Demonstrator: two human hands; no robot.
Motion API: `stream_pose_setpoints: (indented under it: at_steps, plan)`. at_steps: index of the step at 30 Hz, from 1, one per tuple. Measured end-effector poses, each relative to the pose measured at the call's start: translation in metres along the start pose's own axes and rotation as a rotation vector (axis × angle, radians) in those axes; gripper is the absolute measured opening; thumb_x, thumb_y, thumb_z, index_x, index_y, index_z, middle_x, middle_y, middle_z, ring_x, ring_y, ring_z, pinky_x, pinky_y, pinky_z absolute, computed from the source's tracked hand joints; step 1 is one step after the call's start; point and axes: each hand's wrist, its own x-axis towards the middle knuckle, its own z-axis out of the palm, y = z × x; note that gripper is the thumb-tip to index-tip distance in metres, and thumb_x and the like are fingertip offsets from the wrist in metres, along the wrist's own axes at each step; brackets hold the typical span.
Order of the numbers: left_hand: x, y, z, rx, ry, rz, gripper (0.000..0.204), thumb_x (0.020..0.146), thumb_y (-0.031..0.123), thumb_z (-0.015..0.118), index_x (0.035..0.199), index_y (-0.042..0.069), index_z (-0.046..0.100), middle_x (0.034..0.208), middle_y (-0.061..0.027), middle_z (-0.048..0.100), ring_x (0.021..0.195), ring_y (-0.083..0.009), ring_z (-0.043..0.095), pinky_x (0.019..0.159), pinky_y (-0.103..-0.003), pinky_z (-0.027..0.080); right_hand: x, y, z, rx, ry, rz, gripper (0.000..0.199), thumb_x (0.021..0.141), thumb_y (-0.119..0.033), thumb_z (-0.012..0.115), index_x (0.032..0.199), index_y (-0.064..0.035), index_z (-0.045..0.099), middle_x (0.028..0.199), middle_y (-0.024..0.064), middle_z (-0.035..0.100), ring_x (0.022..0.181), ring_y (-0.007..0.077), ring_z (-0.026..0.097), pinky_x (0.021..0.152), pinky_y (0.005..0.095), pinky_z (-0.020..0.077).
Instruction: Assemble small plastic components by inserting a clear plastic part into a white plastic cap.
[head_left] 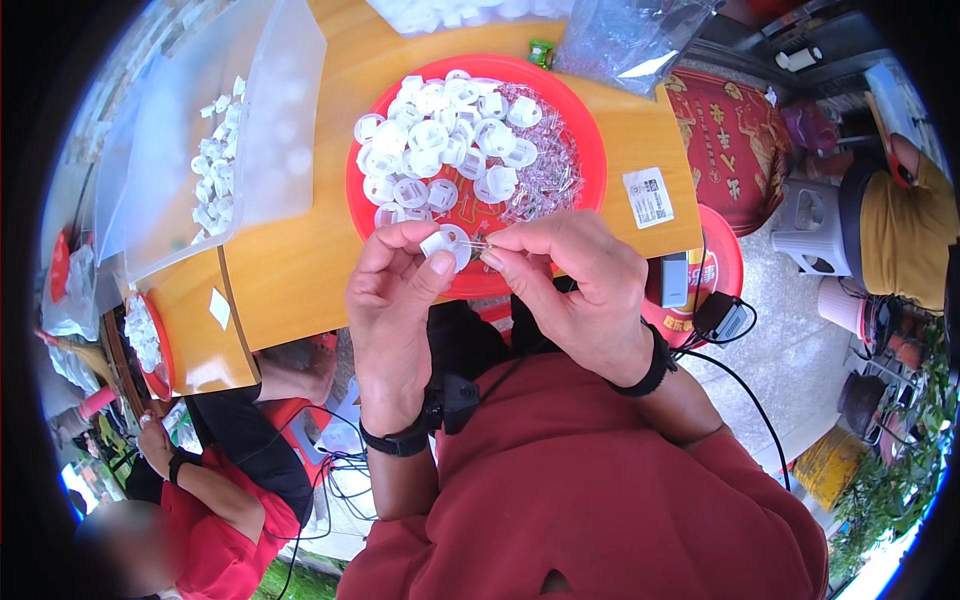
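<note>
My left hand pinches a small white round plastic part with a square block on it, just over the near rim of a red round tray. From the right, my right hand grips a thin, shiny pin-like piece between thumb and forefinger. Its far end meets the white part; whether it sits inside cannot be made out. In the tray, a heap of similar white plastic parts lies on the left, and many thin clear or metallic pieces lie on the right.
A translucent bin holding white pieces stands left on the wooden table. A clear plastic bag and printed label lie right. A co-worker in red sits lower left beside a smaller red tray. Black cables hang right.
</note>
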Motion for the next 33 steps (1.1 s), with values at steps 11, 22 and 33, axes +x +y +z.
stream_pose_setpoints:
  at_steps: [11,22,33]
  plan:
    - [0.002,0.002,0.006,-0.135,0.062,-0.083,0.030,0.093,0.002,0.061,0.122,-0.001,0.058,0.111,-0.0092,0.065,0.103,-0.0134,0.064,0.093,-0.027,0.051,0.000,0.001,-0.003,-0.021,0.017,-0.006,0.015,0.080,-0.004,0.076,0.091,-0.0078,0.067,0.075,0.0024,0.066,0.059,0.0183,0.059,0.063,0.0322,0.0427]
    - [-0.003,0.004,0.016,-0.105,0.068,-0.051,0.022,0.092,0.002,0.065,0.113,-0.002,0.059,0.108,-0.0130,0.067,0.096,-0.0203,0.069,0.088,-0.031,0.056,0.003,-0.004,-0.008,-0.050,-0.009,-0.032,0.013,0.080,0.000,0.077,0.090,-0.0046,0.070,0.080,0.0034,0.069,0.059,0.0111,0.058,0.065,0.0262,0.0451]
    - [-0.006,0.002,0.019,-0.129,0.074,-0.055,0.023,0.091,0.002,0.067,0.112,-0.001,0.059,0.109,-0.0113,0.067,0.099,-0.0179,0.068,0.088,-0.030,0.055,0.002,-0.002,-0.007,-0.069,0.023,-0.061,0.015,0.077,0.000,0.078,0.089,-0.0055,0.070,0.076,0.0024,0.068,0.058,0.0114,0.057,0.065,0.0264,0.0445]
